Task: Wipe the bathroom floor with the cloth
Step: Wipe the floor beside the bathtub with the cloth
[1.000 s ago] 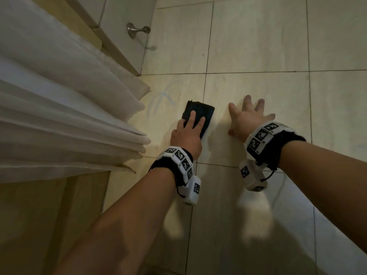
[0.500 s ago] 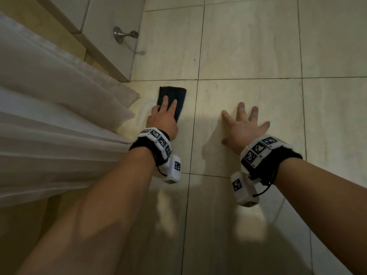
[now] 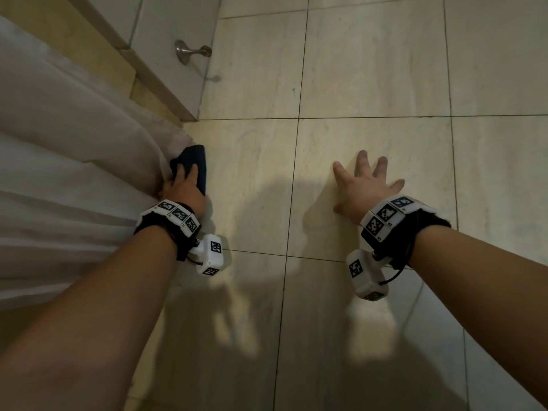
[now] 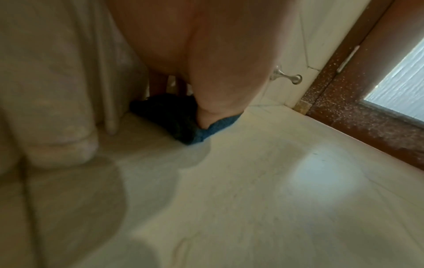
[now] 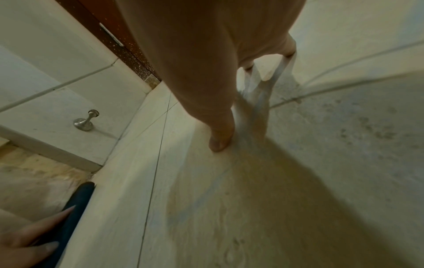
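Now the left hand [image 3: 184,189], fingers laid flat on the folded dark blue cloth [image 3: 195,164], has carried it leftward from the tile seam to the hem of the white pleated curtain [image 3: 74,161], so the stroke has reached the edge of the glossy beige tiled floor [image 3: 370,69]. Right hand [image 3: 363,188] remains splayed, palm down, bracing on the floor, grasping nothing. Beyond, a metal doorstop [image 3: 189,51] projects from the wall.

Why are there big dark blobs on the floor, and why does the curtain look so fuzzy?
Head view: the blobs are the arms' shadows on the floor. Left wrist view: the curtain is near the lens and blurred; a pale glare patch shines on the tile. Right wrist view: straight grout lines bend.
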`<state>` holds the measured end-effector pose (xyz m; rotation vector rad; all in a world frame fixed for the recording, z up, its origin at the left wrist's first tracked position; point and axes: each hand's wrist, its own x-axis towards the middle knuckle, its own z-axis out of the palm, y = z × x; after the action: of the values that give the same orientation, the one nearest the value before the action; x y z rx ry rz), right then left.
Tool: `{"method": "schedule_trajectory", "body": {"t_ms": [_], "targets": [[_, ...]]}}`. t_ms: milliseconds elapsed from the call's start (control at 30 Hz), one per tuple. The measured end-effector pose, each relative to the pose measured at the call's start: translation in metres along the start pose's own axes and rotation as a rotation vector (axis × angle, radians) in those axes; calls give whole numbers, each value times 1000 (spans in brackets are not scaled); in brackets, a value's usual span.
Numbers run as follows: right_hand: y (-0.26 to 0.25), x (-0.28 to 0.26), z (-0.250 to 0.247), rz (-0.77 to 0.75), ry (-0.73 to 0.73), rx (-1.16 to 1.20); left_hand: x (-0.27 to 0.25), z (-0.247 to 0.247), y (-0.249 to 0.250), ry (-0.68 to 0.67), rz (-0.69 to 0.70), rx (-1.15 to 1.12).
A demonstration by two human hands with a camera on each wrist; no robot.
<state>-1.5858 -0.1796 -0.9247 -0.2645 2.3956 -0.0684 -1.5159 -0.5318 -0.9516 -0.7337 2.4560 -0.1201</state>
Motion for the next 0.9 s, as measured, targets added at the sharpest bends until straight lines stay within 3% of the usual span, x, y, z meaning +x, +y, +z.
{"method": "schedule_trajectory", "body": {"t_ms": [233, 633, 900], "targets": [[-1, 1, 0, -12, 8, 1, -30, 3, 17, 16, 93, 69], [-2, 2, 1, -8, 16, -4, -86, -17, 146, 149, 360, -11], [-3, 6, 6, 34, 27, -16, -77, -25, 191, 209, 421, 21]]}}
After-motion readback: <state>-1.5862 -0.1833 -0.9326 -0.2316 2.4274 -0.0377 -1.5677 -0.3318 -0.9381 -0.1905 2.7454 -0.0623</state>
